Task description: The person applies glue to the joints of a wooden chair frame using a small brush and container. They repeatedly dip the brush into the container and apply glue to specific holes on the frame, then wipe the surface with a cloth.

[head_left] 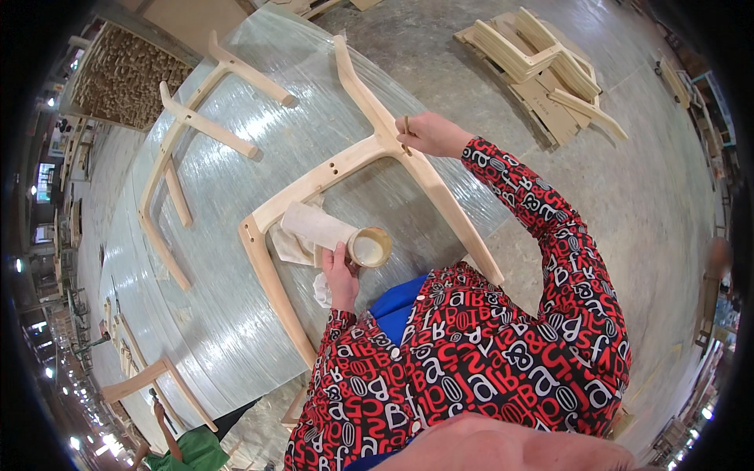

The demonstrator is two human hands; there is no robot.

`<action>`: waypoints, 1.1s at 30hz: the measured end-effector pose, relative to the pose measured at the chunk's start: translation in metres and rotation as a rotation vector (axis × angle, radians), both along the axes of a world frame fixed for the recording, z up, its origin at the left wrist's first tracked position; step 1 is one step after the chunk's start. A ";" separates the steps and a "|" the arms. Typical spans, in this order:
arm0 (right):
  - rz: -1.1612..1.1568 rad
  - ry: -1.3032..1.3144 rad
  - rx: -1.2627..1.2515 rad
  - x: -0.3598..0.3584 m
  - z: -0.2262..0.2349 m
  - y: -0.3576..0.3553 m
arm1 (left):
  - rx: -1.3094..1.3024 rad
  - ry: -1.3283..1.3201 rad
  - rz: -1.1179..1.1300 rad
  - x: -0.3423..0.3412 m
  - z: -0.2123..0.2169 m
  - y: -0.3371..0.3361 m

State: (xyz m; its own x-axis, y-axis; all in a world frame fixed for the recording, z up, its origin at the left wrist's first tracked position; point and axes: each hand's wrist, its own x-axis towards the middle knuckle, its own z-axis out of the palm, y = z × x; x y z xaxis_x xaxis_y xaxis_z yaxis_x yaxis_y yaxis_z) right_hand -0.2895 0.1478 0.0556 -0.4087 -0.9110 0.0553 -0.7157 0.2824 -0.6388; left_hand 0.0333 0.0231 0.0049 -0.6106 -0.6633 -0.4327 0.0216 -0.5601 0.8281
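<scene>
My left hand (340,276) is closed around the side of a tall cream cup (318,226), whose round mouth shows a pale substance inside. A thin brown stick (406,132) is pinched in my right hand (433,134). That stick's lower end meets the wooden chair frame (353,154) where its crossbar joins the right leg; whether it sits in a hole there I cannot tell. The pale wood frame lies in front of me, with two dark holes midway along the crossbar. Beside the cup, partly behind it, is a light cloth (292,250).
Clear plastic film covers the table (212,306). More wooden frames (187,118) lie on its left side. A crate of small wooden pieces (126,74) stands at far left, stacked frames (534,59) on the floor at far right. A person in green (188,454) is at lower left.
</scene>
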 end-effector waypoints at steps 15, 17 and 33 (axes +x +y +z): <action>-0.023 0.010 -0.085 -0.002 0.013 0.006 | 0.006 0.021 -0.011 0.001 -0.002 -0.002; -0.014 -0.001 -0.073 -0.002 0.009 0.005 | 0.022 0.026 -0.020 0.000 -0.002 -0.002; -0.264 -0.148 -0.138 0.006 -0.003 0.015 | 0.019 0.021 -0.049 -0.006 0.001 -0.003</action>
State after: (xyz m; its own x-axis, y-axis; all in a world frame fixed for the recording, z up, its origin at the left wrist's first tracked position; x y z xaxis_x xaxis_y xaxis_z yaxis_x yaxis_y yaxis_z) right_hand -0.2838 0.1625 0.0527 -0.6423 -0.7608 0.0934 -0.5263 0.3492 -0.7753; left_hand 0.0272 0.0203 0.0055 -0.6514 -0.6241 -0.4315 0.0108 -0.5763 0.8171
